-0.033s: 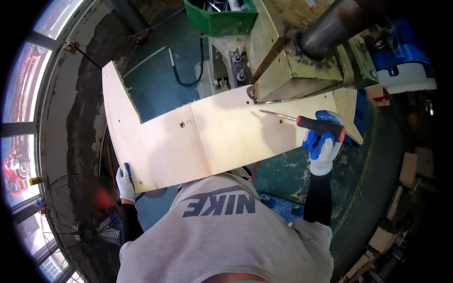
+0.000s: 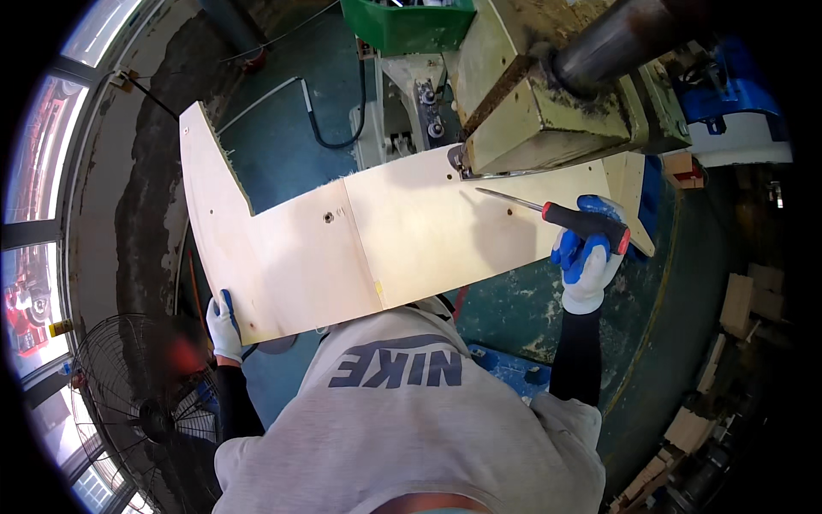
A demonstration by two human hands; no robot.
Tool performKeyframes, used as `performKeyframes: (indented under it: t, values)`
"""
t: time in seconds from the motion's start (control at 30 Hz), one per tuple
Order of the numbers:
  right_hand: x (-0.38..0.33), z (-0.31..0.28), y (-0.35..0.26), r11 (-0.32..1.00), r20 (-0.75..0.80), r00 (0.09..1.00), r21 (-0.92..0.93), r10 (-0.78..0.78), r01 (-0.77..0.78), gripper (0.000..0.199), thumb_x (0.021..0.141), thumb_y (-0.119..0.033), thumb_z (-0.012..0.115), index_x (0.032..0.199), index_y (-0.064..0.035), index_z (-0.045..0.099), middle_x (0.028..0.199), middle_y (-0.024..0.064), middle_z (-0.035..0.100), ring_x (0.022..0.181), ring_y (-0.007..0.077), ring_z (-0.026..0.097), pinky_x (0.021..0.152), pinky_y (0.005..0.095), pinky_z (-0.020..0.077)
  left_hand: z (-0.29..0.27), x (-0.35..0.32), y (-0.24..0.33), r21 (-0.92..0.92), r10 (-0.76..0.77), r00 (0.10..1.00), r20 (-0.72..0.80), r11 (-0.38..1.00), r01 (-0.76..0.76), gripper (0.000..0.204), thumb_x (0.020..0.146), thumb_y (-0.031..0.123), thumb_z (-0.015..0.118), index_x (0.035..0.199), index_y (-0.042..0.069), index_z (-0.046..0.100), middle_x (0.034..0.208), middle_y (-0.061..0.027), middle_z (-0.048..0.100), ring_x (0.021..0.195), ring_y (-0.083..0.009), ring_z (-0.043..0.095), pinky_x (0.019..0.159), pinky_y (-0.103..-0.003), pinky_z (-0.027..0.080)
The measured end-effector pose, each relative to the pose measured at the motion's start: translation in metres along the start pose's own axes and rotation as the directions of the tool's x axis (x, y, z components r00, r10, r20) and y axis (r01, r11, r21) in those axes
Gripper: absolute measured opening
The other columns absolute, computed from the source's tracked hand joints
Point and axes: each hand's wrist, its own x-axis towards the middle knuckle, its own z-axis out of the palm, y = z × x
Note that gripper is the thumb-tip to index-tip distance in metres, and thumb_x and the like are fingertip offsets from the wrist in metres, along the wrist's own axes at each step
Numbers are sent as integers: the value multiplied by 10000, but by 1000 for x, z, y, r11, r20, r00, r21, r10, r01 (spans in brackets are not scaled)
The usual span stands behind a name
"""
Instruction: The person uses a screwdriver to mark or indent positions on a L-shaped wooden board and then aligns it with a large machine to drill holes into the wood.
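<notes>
Evidently, the largest item is the machine [image 2: 548, 133], pale green-yellow with a dark cylinder above, standing beyond the right hand and slightly to its left, over the far side of the panel. The wooden panel [image 2: 282, 265] extends between the 2 hands; its near left corner is at the left hand, and its right portion passes just beyond the right hand. 1 seam crosses it, and a notch is cut in the far edge, beyond the left hand. A wire-cage fan [image 2: 154, 420] stands to the left of the left hand, closer to the body. A green bin [image 2: 411, 30] sits well beyond both hands, between them from side to side. Wood offcuts [image 2: 736, 304] lie to the right of the right hand, well apart from it.

The right hand [image 2: 591, 257], gloved in white and blue, is curled around the black handle of a screwdriver [image 2: 586, 221]; its shaft points left from the grip, over the panel. Contact at the tip cannot be determined. The left hand [image 2: 224, 325], similarly gloved, touches the panel's corner with 1 blue digit along the edge; the remaining fingers are hidden, so its closure cannot be told. The smallest item noted is a hole [image 2: 328, 218] in the panel, beyond the left hand and to its right.
</notes>
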Motion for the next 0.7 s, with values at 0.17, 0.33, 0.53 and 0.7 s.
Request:
performKeyframes:
  t: [0.17,0.33,0.53,0.7]
  values:
    - [-12,16,-3,987,-19,998,-154,-53,49,469,949,-360,596,1216,23,544,756,52,650,483,54,443,469,222,378,5,7,-9,-129,13,1000,13,992,-11,373,1053,347,563,1020,-18,634,853,9,597,748,-68,496,680,-262,427]
    - [-18,65,-10,962,-12,1000,-273,-21,17,444,939,-305,587,1244,15,546,723,19,562,513,62,444,492,210,364,12,6,5,-226,-7,998,70,974,23,342,1056,338,561,1036,0,612,860,18,590,758,-52,495,692,-246,430]
    - [-11,82,-4,930,34,996,-363,77,-60,358,878,-78,679,1218,-18,582,935,101,722,730,129,644,681,280,529,12,15,4,-238,7,995,98,971,17,336,1062,322,553,1066,-9,613,906,5,609,805,-66,525,740,-252,458]
    - [3,98,-9,843,176,984,-534,30,70,361,871,-123,732,1195,-39,596,925,104,719,750,202,686,693,314,539,15,17,-2,-267,-6,998,64,963,23,337,1064,306,551,1107,-22,616,967,-21,640,849,-82,564,781,-264,481]
